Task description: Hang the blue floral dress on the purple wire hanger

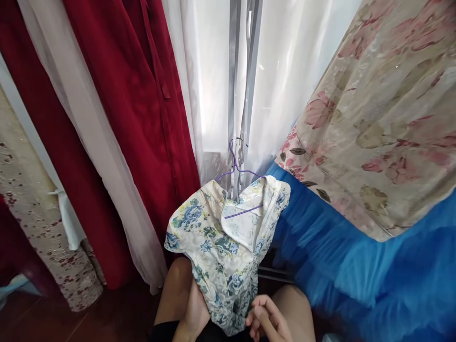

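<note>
A white short-sleeved garment with blue flowers and yellow-green leaves hangs in front of my knees on a thin purple wire hanger. Its front neckline lies partly open, showing the pale lining and the hanger's lower bar. My left hand holds the garment's lower left side, its fingers hidden behind the cloth. At the lower right edge of the garment is my right hand, fingers curled and thumb close to the index finger. Whether cloth or something small is pinched there, I cannot make out.
A grey metal stand rises behind the hanger, against white curtain-like fabric. Long red and pale cloths hang on the left. On the right, a beige floral skirt hangs over blue ruffled tulle. Dark reddish floor shows below.
</note>
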Demonstrator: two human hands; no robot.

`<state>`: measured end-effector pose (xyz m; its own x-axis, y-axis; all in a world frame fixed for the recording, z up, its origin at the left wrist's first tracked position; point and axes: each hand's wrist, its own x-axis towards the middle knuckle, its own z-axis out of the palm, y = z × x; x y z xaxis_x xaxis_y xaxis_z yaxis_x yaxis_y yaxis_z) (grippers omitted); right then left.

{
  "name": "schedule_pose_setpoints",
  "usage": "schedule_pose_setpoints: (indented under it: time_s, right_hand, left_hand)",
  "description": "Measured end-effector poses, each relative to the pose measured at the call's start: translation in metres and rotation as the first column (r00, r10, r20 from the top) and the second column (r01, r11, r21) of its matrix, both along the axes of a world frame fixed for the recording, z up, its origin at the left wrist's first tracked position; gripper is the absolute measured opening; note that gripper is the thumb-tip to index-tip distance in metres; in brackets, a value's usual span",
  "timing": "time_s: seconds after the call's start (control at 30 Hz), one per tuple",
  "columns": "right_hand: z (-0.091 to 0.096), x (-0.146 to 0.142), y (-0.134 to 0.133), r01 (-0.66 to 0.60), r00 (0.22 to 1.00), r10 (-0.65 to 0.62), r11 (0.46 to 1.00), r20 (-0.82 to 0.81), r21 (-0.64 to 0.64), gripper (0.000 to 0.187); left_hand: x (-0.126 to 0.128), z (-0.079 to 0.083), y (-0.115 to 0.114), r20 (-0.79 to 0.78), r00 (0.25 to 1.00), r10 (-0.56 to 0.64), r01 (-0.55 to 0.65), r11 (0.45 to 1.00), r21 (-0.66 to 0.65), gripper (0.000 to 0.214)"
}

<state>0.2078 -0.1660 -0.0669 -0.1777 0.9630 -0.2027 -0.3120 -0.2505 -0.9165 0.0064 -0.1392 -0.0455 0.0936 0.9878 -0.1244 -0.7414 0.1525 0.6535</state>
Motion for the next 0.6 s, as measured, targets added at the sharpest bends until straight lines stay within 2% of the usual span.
schedule_pose_setpoints:
  time_s: [0.1,0.2,0.3,0.47,0.53,0.6]
  right_hand:
    - [0.029,-0.005,0.020,0.064,0.997,-0.067,0.994,0.032,0.088,0.053]
    - [0.053,-0.011,0.043,0.081,0.983,-0.111,0.977,0.143,0.200,0.052]
    - [0.061,-0.020,0.060,0.043,0.975,-0.099,0.963,0.199,0.265,0.036]
    - [0.064,-0.030,0.067,0.027,0.981,-0.088,0.945,0.174,0.327,0.037]
    - [0.067,-0.030,0.060,0.047,0.976,-0.113,0.943,0.185,0.330,0.038]
    - [0.072,-0.028,0.051,0.080,0.967,-0.150,0.946,0.205,0.314,0.040]
  left_hand:
    - [-0.009,-0.019,-0.009,-0.154,0.988,0.017,-0.030,0.996,-0.086,0.087]
    - [-0.008,-0.018,-0.006,-0.346,0.938,0.027,-0.103,0.974,-0.203,0.073]
    - [-0.005,-0.013,-0.006,-0.412,0.910,0.056,-0.160,0.961,-0.224,0.058]
    - [-0.010,-0.013,-0.010,-0.434,0.896,0.090,-0.188,0.964,-0.187,0.060]
    - [-0.015,-0.016,-0.006,-0.489,0.858,0.159,-0.302,0.925,-0.229,0.063]
    - [-0.020,-0.020,0.002,-0.562,0.773,0.295,-0.489,0.841,-0.230,0.060]
